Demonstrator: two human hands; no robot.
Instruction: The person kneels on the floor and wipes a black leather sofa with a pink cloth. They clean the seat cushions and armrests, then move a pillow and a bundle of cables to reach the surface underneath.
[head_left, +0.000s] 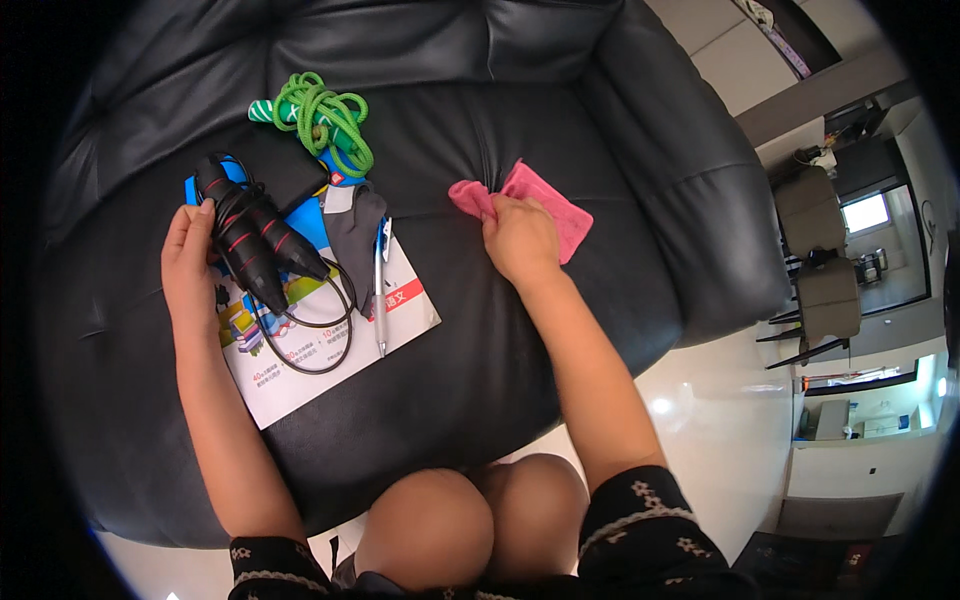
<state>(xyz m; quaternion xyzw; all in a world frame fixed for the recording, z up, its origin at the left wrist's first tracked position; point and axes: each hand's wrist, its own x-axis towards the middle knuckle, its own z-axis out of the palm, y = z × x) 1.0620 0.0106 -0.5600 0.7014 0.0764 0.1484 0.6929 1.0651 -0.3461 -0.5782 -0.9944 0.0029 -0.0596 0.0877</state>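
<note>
My left hand (189, 244) grips one handle of a black jump rope (251, 232) with red rings, at the left. The rope lies over a printed workbook (300, 382) on the black leather sofa. Beside the handles, on the book, are a dark grey sock (352, 225) and a silver and blue pen (380, 300). A green jump rope (322, 120) lies bundled just behind them. To the right, my right hand (525, 236) is closed on a bunched pink cloth (555, 206) resting on the sofa seat.
The black sofa (480, 360) has a backrest along the top and an armrest (675, 165) at the right. Below the seat's front edge are my knees and a glossy pale floor (697, 435). Chairs (825, 300) stand farther off at the right.
</note>
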